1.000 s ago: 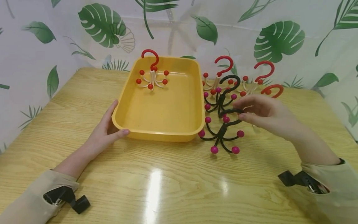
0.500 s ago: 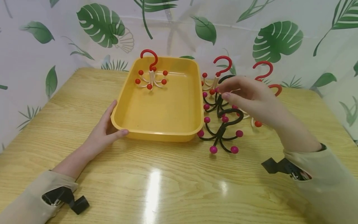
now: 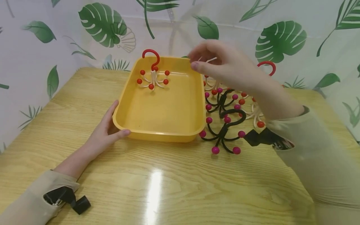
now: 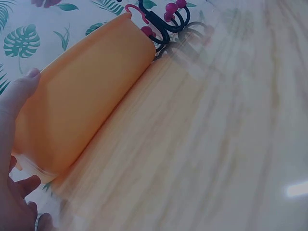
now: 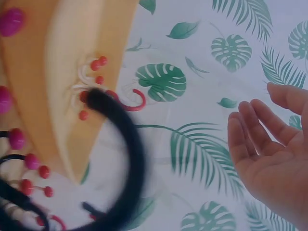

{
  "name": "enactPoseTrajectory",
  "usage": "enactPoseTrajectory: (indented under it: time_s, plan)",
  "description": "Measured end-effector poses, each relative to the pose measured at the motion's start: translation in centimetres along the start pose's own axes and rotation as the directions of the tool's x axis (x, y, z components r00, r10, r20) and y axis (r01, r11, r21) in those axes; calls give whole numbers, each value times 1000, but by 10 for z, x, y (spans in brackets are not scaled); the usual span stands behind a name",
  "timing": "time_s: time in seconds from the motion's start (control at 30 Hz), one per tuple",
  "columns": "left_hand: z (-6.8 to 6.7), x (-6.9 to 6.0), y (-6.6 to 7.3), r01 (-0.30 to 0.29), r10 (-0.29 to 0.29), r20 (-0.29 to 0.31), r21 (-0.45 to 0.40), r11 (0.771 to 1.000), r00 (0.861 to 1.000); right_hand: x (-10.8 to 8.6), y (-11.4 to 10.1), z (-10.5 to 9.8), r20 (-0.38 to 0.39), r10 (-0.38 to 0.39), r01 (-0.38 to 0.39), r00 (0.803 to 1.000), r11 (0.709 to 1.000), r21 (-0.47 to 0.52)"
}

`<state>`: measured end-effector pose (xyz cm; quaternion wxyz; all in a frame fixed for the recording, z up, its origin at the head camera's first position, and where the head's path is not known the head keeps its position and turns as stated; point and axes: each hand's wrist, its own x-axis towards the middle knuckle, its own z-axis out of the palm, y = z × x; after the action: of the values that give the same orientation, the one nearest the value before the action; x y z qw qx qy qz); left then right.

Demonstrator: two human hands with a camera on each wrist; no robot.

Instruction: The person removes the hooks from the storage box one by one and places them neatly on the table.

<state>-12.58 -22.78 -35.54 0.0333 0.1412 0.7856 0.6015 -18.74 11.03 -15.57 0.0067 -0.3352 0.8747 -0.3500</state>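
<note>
My left hand (image 3: 102, 134) spans the near left corner of a yellow plastic tray (image 3: 160, 137), thumb on the front rim and fingers along the side. Inside the tray stands a cream multi-arm hanger (image 3: 153, 76) with a red hook and red balls. My right hand (image 3: 225, 65) hovers above the tray's far right corner, fingers loosely bent and holding nothing, as its palm in the right wrist view confirms. Below it are two black multi-arm hangers with pink balls, a nearer one (image 3: 223, 131) and a farther one (image 3: 221, 99) whose hook is partly hidden.
More cream hangers (image 3: 255, 112) with red balls stand right of the tray, partly behind my right forearm. The wooden table (image 3: 121, 178) meets a leaf-patterned white backdrop (image 3: 174, 28) at the back. Black straps show at both sleeves.
My right hand has left the black hangers and travelled left, up and away from me to the tray's far corner. The left hand and tray have stayed put.
</note>
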Motion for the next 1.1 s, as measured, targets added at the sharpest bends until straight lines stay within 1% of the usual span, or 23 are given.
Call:
enactPoseTrajectory:
  time_s: [0.13, 0.27, 0.4, 0.5, 0.63, 0.73, 0.87, 0.97, 1.1]
  plan:
    - [0, -1, 1, 15, -15, -7, 34, 999, 1000, 18, -14, -4, -20, -13, 12, 1000, 997, -71]
    - [0, 0, 1, 20, -19, -12, 58, 998, 1000, 36, -21, -4, -43, -11, 6, 999, 992, -124]
    - [1, 0, 0, -13, 13, -4, 8, 1000, 1000, 58, -24, 1, -46, 39, -45, 998, 988, -147]
    - [1, 0, -1, -31, 31, 2, -27, 999, 1000, 76, -26, 7, -34, 84, -88, 996, 984, -157]
    - [1, 1, -1, -33, 33, 2, -31, 999, 999, 100, -24, 17, -19, 111, -113, 994, 982, -154]
    - [1, 1, -1, -34, 34, 2, -33, 999, 999, 117, -21, 25, -22, 146, -147, 989, 982, -119]
    - [2, 0, -1, -33, 33, 0, -28, 999, 999, 134, -15, 37, -43, 214, -215, 976, 976, -27]
    - [2, -1, 0, -34, 34, -3, -27, 999, 999, 144, -10, 47, -64, 282, -279, 957, 959, 55]
    - [2, -1, 0, -33, 33, -3, -28, 999, 999, 157, -2, 63, -79, 362, -355, 929, 930, 92]
